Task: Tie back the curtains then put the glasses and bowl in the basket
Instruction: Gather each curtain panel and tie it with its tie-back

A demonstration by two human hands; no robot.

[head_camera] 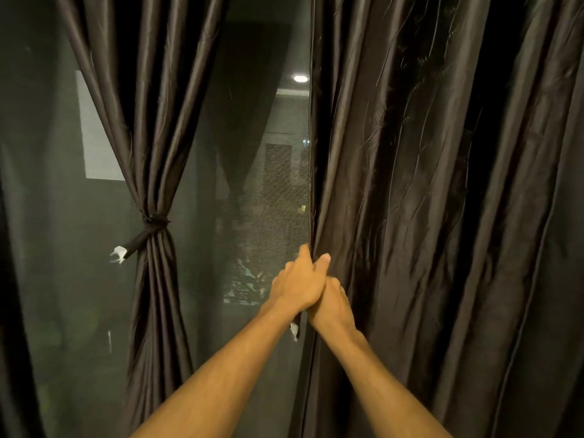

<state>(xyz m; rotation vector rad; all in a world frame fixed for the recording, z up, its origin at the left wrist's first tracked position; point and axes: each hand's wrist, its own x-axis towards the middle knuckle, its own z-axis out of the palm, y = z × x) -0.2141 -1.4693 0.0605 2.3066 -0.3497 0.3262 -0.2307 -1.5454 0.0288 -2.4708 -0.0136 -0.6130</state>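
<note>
- Curtains of dark, glossy brown cloth hang on both sides of a window (252,191) with a fine mesh screen.
- Left curtain (151,121), toward 10 o'clock in the view, is gathered at its waist and bound by a knotted tie (155,221) of the same cloth.
- One end of that tie sticks out toward 8 o'clock from the knot and carries a small white tag (118,252); any print on it is too small to read.
- Right curtain (442,184) fills the view from 12 round to 5 o'clock and hangs loose in long folds, its inner edge running straight down the middle.
- Both bare forearms rise from 6 o'clock and meet at that inner edge, just below the centre of the view.
- Left hand (298,284) shows its back, fingers curled forward round the curtain's edge, the fingertips hidden in the fold.
- Right hand (333,306) lies against the left one at its 4 o'clock side, its thumb (324,259) raised and pressed on the cloth and its fingers tucked into the fabric, gripping it.
- Below the joined hands, at their 6 o'clock, hangs a short dark strip (296,324) with a white tip; which hand pinches it cannot be told.
- A round lamp (300,78) shows in the glass at 12 o'clock and a pale rectangle (98,137) at 9 o'clock.
</note>
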